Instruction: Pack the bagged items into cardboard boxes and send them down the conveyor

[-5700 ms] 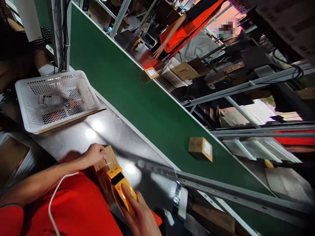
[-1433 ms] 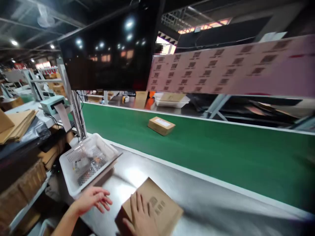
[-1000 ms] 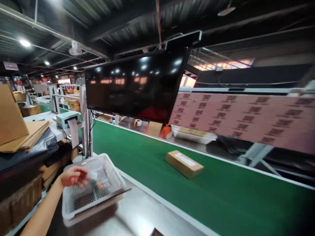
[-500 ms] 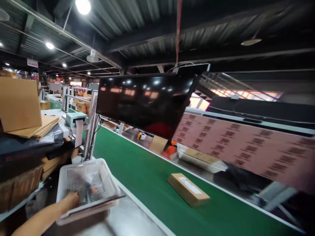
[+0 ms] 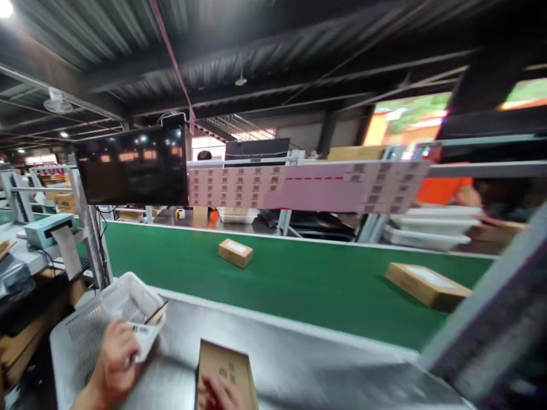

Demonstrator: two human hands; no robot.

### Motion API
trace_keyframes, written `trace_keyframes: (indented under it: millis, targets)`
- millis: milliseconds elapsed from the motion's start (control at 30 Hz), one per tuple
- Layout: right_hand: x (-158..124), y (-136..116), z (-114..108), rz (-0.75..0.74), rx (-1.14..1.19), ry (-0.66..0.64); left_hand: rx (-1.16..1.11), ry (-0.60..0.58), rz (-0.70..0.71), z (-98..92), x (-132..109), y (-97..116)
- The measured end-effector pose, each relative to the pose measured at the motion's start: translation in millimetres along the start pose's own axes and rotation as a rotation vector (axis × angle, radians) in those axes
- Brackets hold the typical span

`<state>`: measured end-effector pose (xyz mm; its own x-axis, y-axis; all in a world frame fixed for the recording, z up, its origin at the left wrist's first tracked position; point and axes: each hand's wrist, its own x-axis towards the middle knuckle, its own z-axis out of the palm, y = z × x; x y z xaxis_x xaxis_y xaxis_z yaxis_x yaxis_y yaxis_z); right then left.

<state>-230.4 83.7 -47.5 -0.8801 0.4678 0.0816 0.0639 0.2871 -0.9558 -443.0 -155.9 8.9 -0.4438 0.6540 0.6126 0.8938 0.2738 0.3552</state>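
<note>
My left hand [image 5: 115, 356] is closed on a white barcode label [image 5: 144, 337] at the right side of a white plastic basket [image 5: 62, 347]. A thin brown cardboard edge shows just behind the label. The basket's contents are blurred. Nearer the bottom middle, my right hand [image 5: 220, 393] has its bent fingers against the face of a brown cardboard box [image 5: 226, 361], which carries dark print. Part of that hand and the box's lower end are cut off by the frame. Beneath them lies a shiny metal worktop [image 5: 183, 330].
Beyond the worktop runs a green conveyor belt [image 5: 307, 285] carrying a small labelled carton [image 5: 235, 253] and a larger labelled carton [image 5: 427, 285]. A label printer [image 5: 49, 230] stands left, below a black screen [image 5: 132, 168]. A metal post [image 5: 482, 319] rises at right. Someone in orange [image 5: 447, 185] is across the belt.
The view has swung right, and the basket now sits lower left. My left hand has come from inside the basket to its right side with the label. My right hand and the printed box have appeared.
</note>
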Motion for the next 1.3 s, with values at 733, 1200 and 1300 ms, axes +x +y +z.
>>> trace_keyframes:
  millis: [733, 1200, 1300]
  targets:
    - [-85.3, -28.0, -2.9, -0.456, -0.131, 0.099, -0.971, -0.424, -0.810, 61.0, -34.8, 151.3]
    - [-82.5, -23.7, -6.4, -0.741, -0.447, 0.201, -0.948, -0.522, -0.771, 58.8, -42.8, 142.5]
    - [-81.5, -18.6, -5.6, -0.738, -0.470, 0.177, -0.928, -0.527, -0.730, 60.1, -44.0, 140.6]
